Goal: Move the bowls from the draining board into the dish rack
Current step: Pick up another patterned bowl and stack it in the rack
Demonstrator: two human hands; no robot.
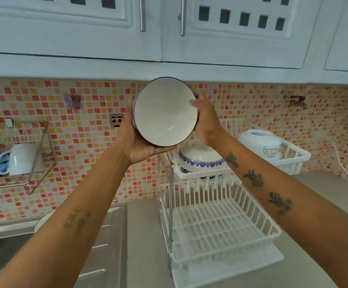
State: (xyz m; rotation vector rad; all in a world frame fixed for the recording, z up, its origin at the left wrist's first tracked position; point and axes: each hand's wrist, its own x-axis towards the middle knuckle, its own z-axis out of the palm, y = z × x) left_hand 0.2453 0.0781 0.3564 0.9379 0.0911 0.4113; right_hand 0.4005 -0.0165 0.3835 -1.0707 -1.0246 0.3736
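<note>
I hold a white bowl (164,112) with a dark blue rim up in the air, its inside turned toward me. My left hand (136,143) cups it from below and the left. My right hand (205,119) grips its right edge. Just below it, a white bowl with a blue pattern (200,157) lies upside down in the upper tier of the white two-tier dish rack (221,223). The rack's lower tier holds nothing. Another bowl's rim (42,220) shows on the steel draining board (142,235), mostly hidden by my left forearm.
A steel sink (1,252) lies at the lower left. A wall wire shelf holds a white mug (21,159). A white rice cooker (260,145) sits in a white basket at the right. White wall cupboards (169,28) hang overhead.
</note>
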